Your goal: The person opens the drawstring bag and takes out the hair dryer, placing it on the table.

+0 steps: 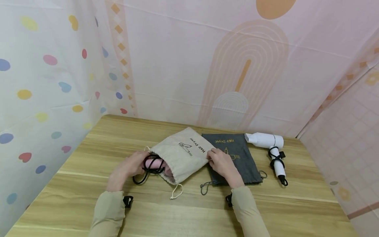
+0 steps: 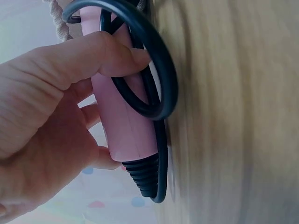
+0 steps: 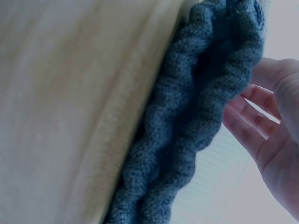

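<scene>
A pink hair dryer (image 1: 154,163) lies partly inside a beige drawstring bag (image 1: 180,151), its handle and looped black cord (image 2: 166,74) sticking out of the mouth. My left hand (image 1: 132,165) grips that handle; in the left wrist view the thumb (image 2: 117,56) lies across it under a cord loop, with fingers behind. The dryer's head is hidden in the bag. At the bag's right corner, my right hand (image 1: 222,162) pinches the cloth, over the dark grey drawstring bag (image 1: 248,164). The right wrist view shows the grey bag's gathered mouth (image 3: 187,116) in front of the fingertips.
A white hair dryer (image 1: 263,140), black cord wrapped round its handle, lies to the right of the grey bag. All rest on a wooden table (image 1: 183,217). Patterned curtains (image 1: 177,65) hang behind it and at both sides.
</scene>
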The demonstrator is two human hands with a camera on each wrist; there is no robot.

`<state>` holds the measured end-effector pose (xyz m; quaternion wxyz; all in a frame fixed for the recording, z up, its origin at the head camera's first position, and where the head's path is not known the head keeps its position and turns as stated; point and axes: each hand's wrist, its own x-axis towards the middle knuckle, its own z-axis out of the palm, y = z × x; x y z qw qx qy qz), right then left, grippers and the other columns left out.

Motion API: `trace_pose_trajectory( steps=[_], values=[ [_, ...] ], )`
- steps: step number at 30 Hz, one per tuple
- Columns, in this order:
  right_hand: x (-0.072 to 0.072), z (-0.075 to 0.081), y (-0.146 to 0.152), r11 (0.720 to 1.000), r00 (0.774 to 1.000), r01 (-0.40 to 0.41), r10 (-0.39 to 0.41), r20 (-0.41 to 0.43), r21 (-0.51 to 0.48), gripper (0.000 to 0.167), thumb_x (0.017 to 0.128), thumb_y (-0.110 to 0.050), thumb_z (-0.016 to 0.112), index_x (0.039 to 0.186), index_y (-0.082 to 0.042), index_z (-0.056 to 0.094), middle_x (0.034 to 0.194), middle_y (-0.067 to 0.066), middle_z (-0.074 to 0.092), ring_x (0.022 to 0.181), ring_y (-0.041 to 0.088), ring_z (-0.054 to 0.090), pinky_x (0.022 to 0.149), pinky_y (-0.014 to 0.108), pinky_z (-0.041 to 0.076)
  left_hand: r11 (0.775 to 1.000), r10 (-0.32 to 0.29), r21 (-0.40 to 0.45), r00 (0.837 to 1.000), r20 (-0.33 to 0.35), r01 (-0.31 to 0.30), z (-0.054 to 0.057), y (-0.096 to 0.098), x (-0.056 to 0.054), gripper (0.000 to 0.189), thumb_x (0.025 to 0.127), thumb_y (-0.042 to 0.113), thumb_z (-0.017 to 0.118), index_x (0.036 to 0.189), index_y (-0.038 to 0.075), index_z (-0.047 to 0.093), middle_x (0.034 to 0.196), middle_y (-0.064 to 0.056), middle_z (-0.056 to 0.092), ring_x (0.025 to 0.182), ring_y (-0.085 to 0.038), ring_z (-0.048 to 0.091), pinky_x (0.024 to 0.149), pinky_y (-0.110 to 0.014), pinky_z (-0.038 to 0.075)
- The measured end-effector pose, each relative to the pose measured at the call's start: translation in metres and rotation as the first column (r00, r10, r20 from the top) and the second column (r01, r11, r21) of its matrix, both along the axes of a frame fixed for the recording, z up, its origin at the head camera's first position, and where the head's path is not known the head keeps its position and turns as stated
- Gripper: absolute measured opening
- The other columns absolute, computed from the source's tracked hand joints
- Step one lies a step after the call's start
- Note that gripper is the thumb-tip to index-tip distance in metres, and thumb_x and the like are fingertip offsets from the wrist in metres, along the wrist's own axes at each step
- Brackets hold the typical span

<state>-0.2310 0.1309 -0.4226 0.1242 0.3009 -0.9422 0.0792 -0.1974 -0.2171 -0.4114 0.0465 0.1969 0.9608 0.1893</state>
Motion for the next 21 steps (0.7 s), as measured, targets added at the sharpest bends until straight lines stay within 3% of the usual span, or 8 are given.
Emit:
trace_pose_trajectory(
  steps=[3,8,21],
  values=[
    [-0.0013,0.0007,0.001,1.0,1.0,0.013,-0.013,0.013,-0.007,0.014,0.078,-0.004,0.072,0.08,-0.014,0.062,0.082,-0.001,0.06,0.076,0.016,0.058,0.058,0.03,0.048,0.998,-0.062,0.023,0.997,-0.045,0.063,-0.002,-0.0021,-0.0028,0.045,0.06,-0.012,0.075,0.099,0.001,0.057,0.102,-0.02,0.064,0.101,-0.038,0.059,0.084,-0.053,0.049],
    [-0.0034,0.0004,0.0035,1.0,1.0,0.021,-0.021,0.011,-0.016,0.015,0.078,-0.002,0.072,0.08,-0.013,0.062,0.082,0.0,0.06,0.076,0.017,0.059,0.059,0.031,0.049,0.99,-0.123,0.057,0.989,-0.083,0.128,-0.0052,-0.0054,-0.0059,0.047,0.058,-0.013,0.073,0.101,0.0,0.059,0.096,-0.016,0.065,0.096,-0.035,0.061,0.083,-0.05,0.049],
    [-0.0062,0.0029,0.0073,0.993,0.993,0.108,-0.107,0.041,-0.039,0.018,0.076,0.002,0.07,0.077,-0.013,0.059,0.08,0.001,0.059,0.069,0.018,0.054,0.056,0.032,0.045,0.984,-0.142,0.107,0.99,-0.027,0.144,0.0026,-0.0065,-0.0023,0.049,0.06,-0.013,0.072,0.104,0.001,0.058,0.099,-0.013,0.065,0.093,-0.03,0.061,0.08,-0.045,0.05]
  ],
)
